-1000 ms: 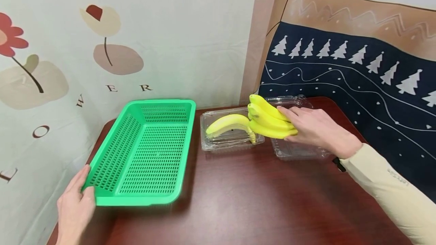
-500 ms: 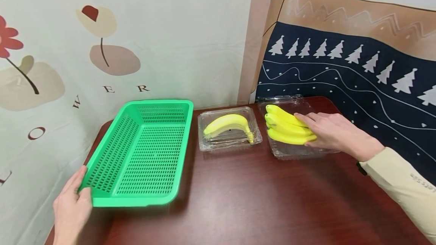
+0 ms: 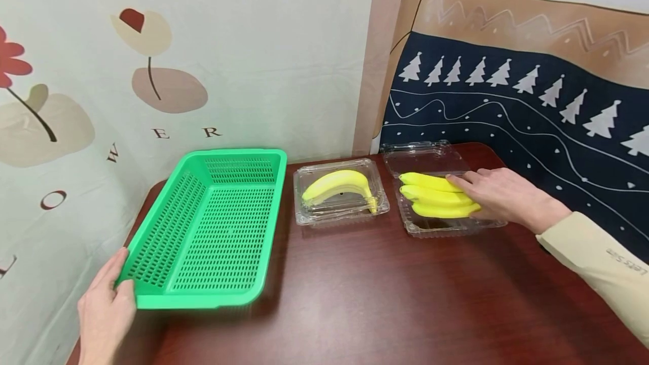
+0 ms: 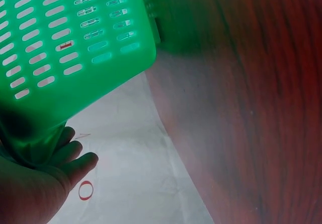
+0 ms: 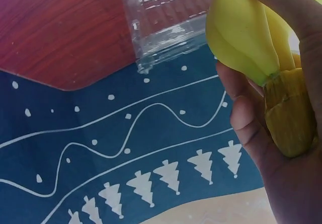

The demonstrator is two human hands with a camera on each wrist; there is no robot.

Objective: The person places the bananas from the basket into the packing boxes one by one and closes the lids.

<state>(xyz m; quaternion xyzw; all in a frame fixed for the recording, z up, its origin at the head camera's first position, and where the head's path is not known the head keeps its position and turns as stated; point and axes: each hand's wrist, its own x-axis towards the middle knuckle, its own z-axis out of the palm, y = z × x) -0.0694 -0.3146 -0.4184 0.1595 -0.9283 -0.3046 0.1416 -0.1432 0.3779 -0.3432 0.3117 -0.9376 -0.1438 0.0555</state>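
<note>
My right hand [image 3: 499,196] grips a bunch of yellow bananas [image 3: 438,199] by its stem end, over the base of an open clear plastic box [image 3: 423,231]. In the right wrist view the brown stem [image 5: 289,116] lies against the palm, with fingers curled round the bunch. My left hand [image 3: 106,303] holds the near left corner of a green perforated basket [image 3: 200,300], thumb on the rim. The left wrist view shows several of its fingertips [image 4: 83,166] past the basket's edge. Between basket and open box, a single banana [image 3: 339,182] lies in a lidded clear box [image 3: 337,220].
The dark red wooden table [image 3: 345,292] carries everything. Behind it hangs a pale cloth [image 3: 284,61] with flowers, and at the right a dark blue one [image 3: 456,111] with white trees. The open box's lid [image 3: 431,155] lies folded back toward the cloth.
The right hand has carried the banana bunch rightward from beside the lidded box and lowered it over the open box, turning it more level. The left hand keeps its hold on the basket.
</note>
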